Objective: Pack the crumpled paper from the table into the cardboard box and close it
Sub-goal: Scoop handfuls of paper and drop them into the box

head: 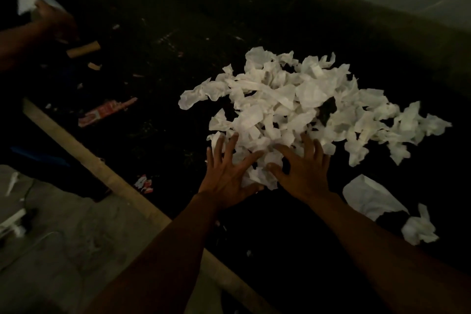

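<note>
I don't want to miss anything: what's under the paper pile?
The dark table shows around the paper pile and through one gap. The left hand and right hand rest on its near edge. Anything else beneath is covered.

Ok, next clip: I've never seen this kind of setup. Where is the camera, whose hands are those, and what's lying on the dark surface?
There is no machine here: a person wears one camera on the head, looking down at their own arms. Their left hand and right hand, fingers spread, rest on the near edge of a pile of white crumpled paper on the dark table; neither grips anything. A brown cardboard tube and a red-and-white wrapper lie at left. A second person's hand shows top left. No cardboard box is visible.
</note>
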A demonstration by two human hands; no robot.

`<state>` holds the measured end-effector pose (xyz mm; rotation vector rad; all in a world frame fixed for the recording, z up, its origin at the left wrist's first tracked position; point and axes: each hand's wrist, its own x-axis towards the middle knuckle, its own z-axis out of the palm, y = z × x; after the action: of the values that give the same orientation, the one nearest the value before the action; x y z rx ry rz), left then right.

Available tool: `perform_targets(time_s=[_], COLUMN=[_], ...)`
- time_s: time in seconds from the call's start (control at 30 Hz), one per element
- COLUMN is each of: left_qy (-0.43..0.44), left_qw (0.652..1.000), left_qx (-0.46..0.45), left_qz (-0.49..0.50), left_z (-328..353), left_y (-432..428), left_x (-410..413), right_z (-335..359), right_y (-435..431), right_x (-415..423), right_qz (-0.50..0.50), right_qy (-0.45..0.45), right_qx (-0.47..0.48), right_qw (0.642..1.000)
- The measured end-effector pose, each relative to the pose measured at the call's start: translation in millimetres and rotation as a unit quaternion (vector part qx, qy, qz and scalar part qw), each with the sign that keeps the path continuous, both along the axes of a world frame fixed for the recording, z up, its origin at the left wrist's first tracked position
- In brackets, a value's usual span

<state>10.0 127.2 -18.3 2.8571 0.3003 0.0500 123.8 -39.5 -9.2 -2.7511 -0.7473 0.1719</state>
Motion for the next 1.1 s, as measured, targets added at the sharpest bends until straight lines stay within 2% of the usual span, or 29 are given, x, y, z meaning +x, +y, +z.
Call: perform_targets(time_s=[0.17, 0.27, 0.37, 0.5, 0.6, 0.67, 0.8, 0.93, 1.03, 1.1], left_qy=[-0.034, -0.099, -0.153, -0.213, -0.224, -0.211, -0.159, -0.118, -0.149, -0.161], left_qw=[0.997, 0.99, 0.979, 0.958, 0.948, 0.956, 0.984, 0.989, 0.983, 0.978], left_qx=[-0.021, -0.059, -0.128, -0.194, -0.223, -0.202, -0.074, -0.085, -0.093, -0.129], left_qz=[-0.061, -0.079, -0.038, -0.002, 0.021, 0.025, -0.028, -0.022, -0.047, -0.038], left_z=[-20.6, -28.0, -25.9, -29.5, -25.5, -25.6, -40.2, -43.0, -44.7, -45.4], left_y=[0.2, -1.6, -7.5, -13.7, -17.5, -17.4, -16.0, -11.8, -8.8, -9.1], left_x=[10.3, 20.4, 25.2, 21.2, 17.0, 15.4, 19.9, 24.4, 26.5, 24.8], right_z=[-22.8, -29.0, -34.1, -35.9, -36.3, -33.4, -37.5, -48.3, -54.2, -56.7], right_y=[-17.3, -23.6, -27.7, -29.3, -32.0, -31.4, -29.5, -29.8, -33.8, -34.1], right_x=[2.9, 12.2, 11.7, 3.1, 1.1, 1.6, 4.0, 6.8, 7.6, 8.6], right_qz=[0.017, 0.054, 0.074, 0.04, 0.019, 0.025, 0.042, 0.033, 0.05, 0.055], right_qy=[-0.007, -0.025, -0.064, -0.035, -0.008, -0.018, -0.087, -0.086, -0.029, -0.035], right_qx=[0.04, 0.099, 0.165, 0.23, 0.251, 0.226, 0.196, 0.165, 0.218, 0.237], right_qw=[0.999, 0.993, 0.982, 0.972, 0.968, 0.974, 0.976, 0.982, 0.974, 0.969])
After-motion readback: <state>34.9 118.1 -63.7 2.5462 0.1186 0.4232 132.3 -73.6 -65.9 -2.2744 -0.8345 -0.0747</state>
